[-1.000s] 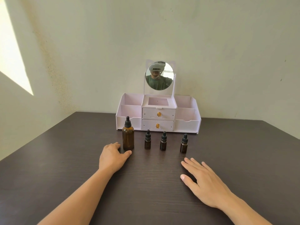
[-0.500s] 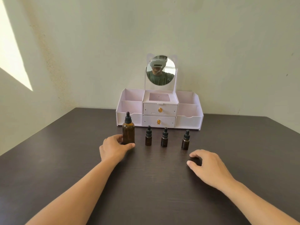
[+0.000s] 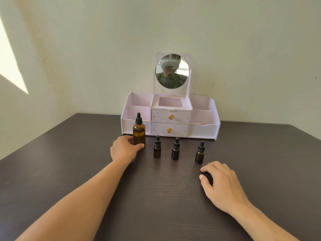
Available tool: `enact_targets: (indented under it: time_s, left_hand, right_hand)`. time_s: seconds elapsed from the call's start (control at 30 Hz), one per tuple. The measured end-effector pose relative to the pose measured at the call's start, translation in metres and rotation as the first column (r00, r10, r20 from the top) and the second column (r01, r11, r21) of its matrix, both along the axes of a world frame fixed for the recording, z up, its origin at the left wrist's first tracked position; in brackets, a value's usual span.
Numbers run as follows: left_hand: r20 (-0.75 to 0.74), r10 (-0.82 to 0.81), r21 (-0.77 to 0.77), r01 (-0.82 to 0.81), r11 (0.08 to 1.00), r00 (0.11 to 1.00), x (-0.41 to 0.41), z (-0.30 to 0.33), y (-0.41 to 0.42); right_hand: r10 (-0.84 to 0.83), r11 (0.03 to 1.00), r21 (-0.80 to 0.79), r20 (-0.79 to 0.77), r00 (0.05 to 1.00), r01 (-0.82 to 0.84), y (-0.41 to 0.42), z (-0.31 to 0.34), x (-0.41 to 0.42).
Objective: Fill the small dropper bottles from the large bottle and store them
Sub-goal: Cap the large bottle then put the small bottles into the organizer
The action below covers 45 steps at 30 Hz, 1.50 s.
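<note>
The left hand (image 3: 124, 149) curls round the base of the upright large bottle (image 3: 139, 133); its cap stands straight above the grip; the right hand (image 3: 221, 185), loosely curled and holding nothing, is further away.

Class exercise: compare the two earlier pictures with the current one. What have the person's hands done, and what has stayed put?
The left hand slid forward and now grips the base of the large amber glass dropper bottle. The right hand, earlier flat on the dark wooden table, curled its fingers, holding nothing. The three small dark dropper bottles and the pale pink mirrored organiser stayed put.
</note>
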<state>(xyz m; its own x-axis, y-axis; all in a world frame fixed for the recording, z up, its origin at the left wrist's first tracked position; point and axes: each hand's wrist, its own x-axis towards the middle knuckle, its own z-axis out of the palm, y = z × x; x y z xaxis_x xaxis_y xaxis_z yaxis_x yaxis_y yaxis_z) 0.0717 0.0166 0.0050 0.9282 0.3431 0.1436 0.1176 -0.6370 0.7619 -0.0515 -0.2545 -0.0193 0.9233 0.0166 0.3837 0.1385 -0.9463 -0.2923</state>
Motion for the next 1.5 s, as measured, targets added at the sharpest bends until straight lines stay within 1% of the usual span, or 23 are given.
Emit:
enact_targets:
  time_s: [0.27,0.5,0.67,0.77,0.83,0.9,0.93,1.0,1.07,1.13,1.3,1.43,1.5]
  left_hand:
    - [-0.004,0.029,0.029,-0.029,0.999,1.0,0.031,-0.002,-0.006]
    - [0.002,0.059,0.081,-0.059,0.995,0.998,0.047,-0.008,-0.009]
    - [-0.021,0.054,0.128,-0.05,0.991,0.998,0.047,-0.006,-0.01]
    - [-0.015,0.016,0.226,-0.012,0.974,1.0,0.038,-0.008,-0.011]
    - [0.008,-0.054,0.253,0.05,0.966,0.999,0.03,-0.011,-0.011]
    - [-0.022,-0.144,0.302,0.144,0.943,0.989,0.02,-0.013,-0.011]
    - [-0.059,-0.181,0.353,0.19,0.916,0.982,0.014,-0.014,-0.011]
    - [-0.138,-0.226,0.482,0.265,0.835,0.964,0.003,-0.016,-0.011]
    - [-0.2,-0.262,0.55,0.329,0.768,0.944,-0.008,-0.017,-0.012]
    - [-0.234,-0.3,0.561,0.38,0.735,0.925,-0.014,-0.017,-0.013]
    - [-0.278,-0.305,0.565,0.412,0.715,0.911,-0.018,-0.014,-0.014]
    - [-0.271,-0.303,0.564,0.406,0.719,0.914,-0.019,-0.017,-0.015]
    - [-0.264,-0.298,0.567,0.398,0.721,0.917,-0.018,-0.018,-0.015]
  right_hand:
    - [-0.001,1.0,-0.022,0.04,0.999,0.002,0.002,-0.001,0.0]
    - [0.002,0.999,-0.032,0.034,0.999,-0.001,0.003,0.001,0.0]
    - [0.005,1.0,-0.028,0.034,0.999,-0.004,0.002,0.002,0.0]
    - [0.004,1.0,-0.028,0.018,1.0,-0.004,0.002,0.003,0.0]
    - [-0.005,1.0,-0.008,-0.001,1.0,0.005,0.0,0.004,0.001]
    - [-0.025,0.997,0.07,-0.012,1.0,0.026,0.0,0.005,0.001]
    - [-0.044,0.989,0.144,-0.018,0.999,0.046,0.0,0.007,0.001]
    - [-0.086,0.953,0.29,-0.028,0.996,0.091,-0.002,0.013,0.002]
    - [-0.104,0.935,0.338,-0.04,0.994,0.112,-0.004,0.021,0.006]
    - [-0.078,0.944,0.316,-0.065,0.995,0.094,-0.005,0.033,0.015]
    - [0.037,0.985,0.173,-0.135,0.99,-0.013,-0.006,0.056,0.044]
    - [0.065,0.985,0.166,-0.158,0.985,-0.038,-0.006,0.068,0.057]
    - [0.076,0.983,0.177,-0.13,0.989,-0.052,-0.003,0.079,0.064]
